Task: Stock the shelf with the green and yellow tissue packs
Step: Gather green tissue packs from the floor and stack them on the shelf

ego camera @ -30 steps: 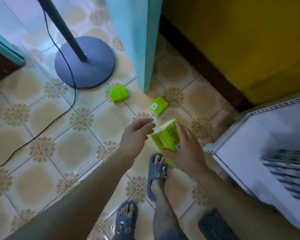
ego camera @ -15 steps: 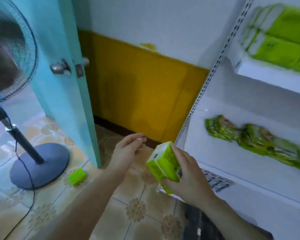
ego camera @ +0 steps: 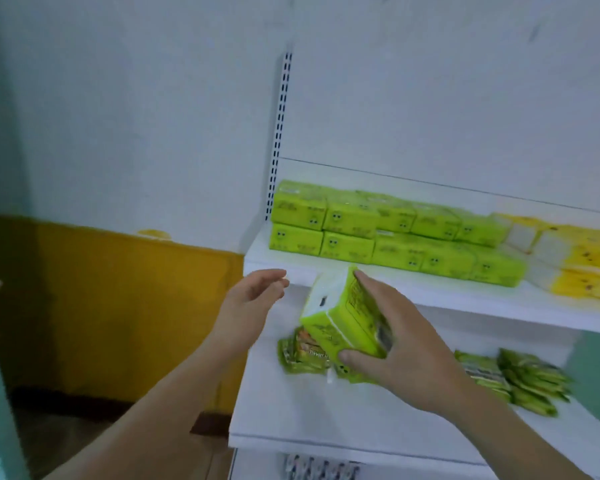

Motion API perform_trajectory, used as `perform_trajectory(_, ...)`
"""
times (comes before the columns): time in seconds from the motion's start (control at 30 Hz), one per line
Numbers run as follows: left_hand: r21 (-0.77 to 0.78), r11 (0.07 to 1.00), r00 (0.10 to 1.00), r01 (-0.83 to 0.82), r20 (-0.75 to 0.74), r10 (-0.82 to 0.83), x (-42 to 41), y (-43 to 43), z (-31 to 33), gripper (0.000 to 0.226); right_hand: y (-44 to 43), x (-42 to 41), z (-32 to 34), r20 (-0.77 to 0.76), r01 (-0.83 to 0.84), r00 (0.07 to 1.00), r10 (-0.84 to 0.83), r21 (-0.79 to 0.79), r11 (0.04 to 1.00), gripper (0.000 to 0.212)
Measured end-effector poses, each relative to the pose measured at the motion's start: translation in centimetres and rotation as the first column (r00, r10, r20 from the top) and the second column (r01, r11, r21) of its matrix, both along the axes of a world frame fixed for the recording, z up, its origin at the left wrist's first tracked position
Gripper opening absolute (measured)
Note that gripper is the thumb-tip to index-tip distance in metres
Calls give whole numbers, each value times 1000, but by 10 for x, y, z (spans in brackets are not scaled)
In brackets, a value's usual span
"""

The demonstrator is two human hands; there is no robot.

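Green pack (ego camera: 343,320): your right hand (ego camera: 406,344) grips it, thumb under the near lower corner and fingers curled over the printed side. It hangs tilted in the air, resting on nothing.
Left hand (ego camera: 253,299): spread and holding nothing, just beside the pack at its 9 o'clock and not touching it.
Long axis: it seems to run from the white end face at 11 o'clock down into your palm at 5 o'clock, so the pack sits askew to the shelf edge.
Lower shelf (ego camera: 326,427): directly under both hands. Green sachets (ego camera: 302,355) lie at the pack's 6 o'clock, with more at 3 o'clock.
Upper shelf (ego camera: 430,296): its front lip sits at 12 o'clock, just behind the pack's top corner.
Green stack (ego camera: 378,233): two layers deep on the upper shelf at 12 to 1 o'clock, smiling faces turned toward you.
Yellow packs (ego camera: 575,271): at 2 o'clock, touching the right end of the green stack.
Slotted upright (ego camera: 279,133): rises at 11 o'clock, beyond the stack.
What the move turns on: the green stack lies up and beyond your right hand, which is the nearer one. You will probably need to level the pack so its length matches the stack.
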State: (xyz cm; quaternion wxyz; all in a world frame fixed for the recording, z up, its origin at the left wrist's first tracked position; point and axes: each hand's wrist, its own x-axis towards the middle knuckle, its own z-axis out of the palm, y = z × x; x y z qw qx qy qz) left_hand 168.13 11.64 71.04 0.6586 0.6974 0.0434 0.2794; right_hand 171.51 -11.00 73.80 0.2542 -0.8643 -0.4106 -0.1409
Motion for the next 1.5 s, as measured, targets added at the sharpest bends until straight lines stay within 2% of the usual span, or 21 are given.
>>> perform_trajectory(0.1,200,979,996,-35,90,17,42,-31,25,22,-41,45,34,80,24,997,-25,18,1000,98)
perform_trajectory(0.23,438,889,980,-135,191,55,100,-63,55,27,-79,113,76,116,43,992,-39,-27,999,98)
perform_trajectory(0.37,702,654,957,-282,256,137,156,-76,75,34,-94,181,106,164,83,984,-66,-97,992,101)
perform_trajectory(0.47,843,458,959,-281,226,173,188,-71,81,42,-91,222,117,151,82,987,-53,-194,978,101)
perform_trajectory(0.57,909,317,953,-271,207,221,210,-61,81,49,-76,255,119,119,68,992,-34,-299,952,99)
perform_trajectory(0.7,948,188,940,-257,200,278,227,-56,75,51,-49,285,118,115,43,993,7,-424,905,98)
perform_trajectory(0.93,922,210,924,-325,262,278,235,-55,67,45,-20,307,107,68,-52,993,97,-485,873,81)
perform_trajectory(1.17,906,254,927,-338,275,256,232,-56,67,47,-22,303,105,49,-47,996,78,-460,886,82)
perform_trajectory(1.3,870,292,910,-397,334,244,215,-46,66,46,-14,279,105,92,-64,991,98,-315,947,75)
perform_trajectory(1.4,827,392,913,-402,329,243,185,-25,57,41,7,246,95,129,-156,977,171,-115,981,61)
perform_trajectory(1.5,759,512,914,-402,303,269,140,8,40,37,49,204,75,118,-235,963,241,-63,970,51)
